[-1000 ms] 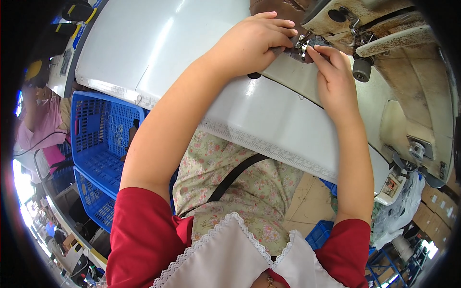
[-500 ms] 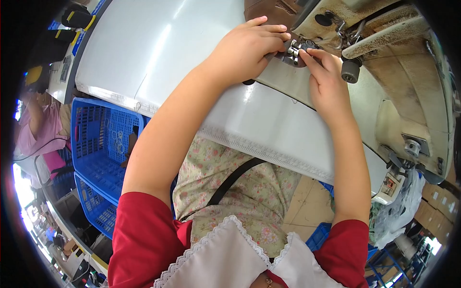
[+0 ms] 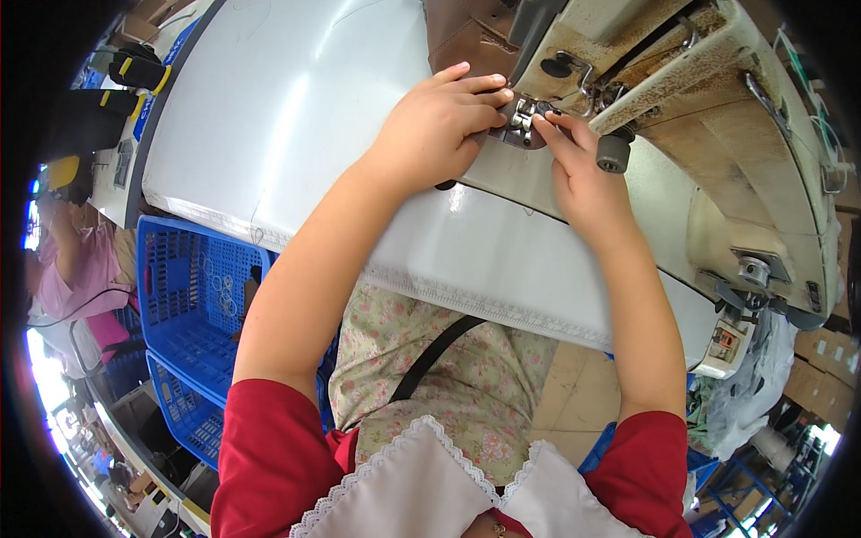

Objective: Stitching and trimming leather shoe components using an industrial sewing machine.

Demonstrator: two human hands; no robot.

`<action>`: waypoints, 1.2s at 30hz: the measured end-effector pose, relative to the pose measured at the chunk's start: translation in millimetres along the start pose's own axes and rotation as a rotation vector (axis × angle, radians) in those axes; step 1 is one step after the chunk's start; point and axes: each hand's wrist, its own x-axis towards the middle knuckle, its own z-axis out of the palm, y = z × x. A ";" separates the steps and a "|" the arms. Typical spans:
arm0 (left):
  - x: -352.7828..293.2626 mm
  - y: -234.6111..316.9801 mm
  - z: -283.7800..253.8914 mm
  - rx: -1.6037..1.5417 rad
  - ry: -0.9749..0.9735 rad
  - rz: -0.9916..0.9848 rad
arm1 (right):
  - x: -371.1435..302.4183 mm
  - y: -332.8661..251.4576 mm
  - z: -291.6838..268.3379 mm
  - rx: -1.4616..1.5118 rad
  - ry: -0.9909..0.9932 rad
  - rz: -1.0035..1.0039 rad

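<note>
My left hand [image 3: 439, 125] lies with its fingers stretched out over the near end of a brown leather piece [image 3: 466, 40], just left of the sewing machine's metal presser foot [image 3: 521, 121]. Close on the other side of the foot is my right hand [image 3: 587, 175], its thumb and forefinger drawn together against the small metal parts. What those two fingertips pinch, if anything, is too small to make out. Above them hangs the stained, cream-coloured head of the sewing machine [image 3: 717, 125], and a dark round knob [image 3: 613, 153] sits beside my right knuckles.
The white tabletop [image 3: 269, 117] has a ruler strip [image 3: 448, 291] along its near edge. Blue plastic baskets [image 3: 184, 305] stand below its left side. Another person in pink [image 3: 85, 269] is at the far left. Clear plastic wrapping [image 3: 758, 377] hangs at the right.
The view has shifted, so the machine and both hands appear farther left and slightly lower. More of the leather shows. Both hands keep nearly the same pose beside the presser foot.
</note>
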 end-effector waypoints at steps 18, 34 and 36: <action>1.7 1.6 -1.3 -0.019 -0.005 -0.015 | -2.3 3.2 2.2 0.020 0.039 0.004; 1.6 3.0 -1.2 -0.040 -0.009 -0.030 | -0.9 -2.1 -4.2 -0.012 -0.074 0.095; 0.9 3.0 -1.9 -0.045 -0.004 -0.031 | -0.6 -1.7 -3.3 -0.004 -0.086 0.099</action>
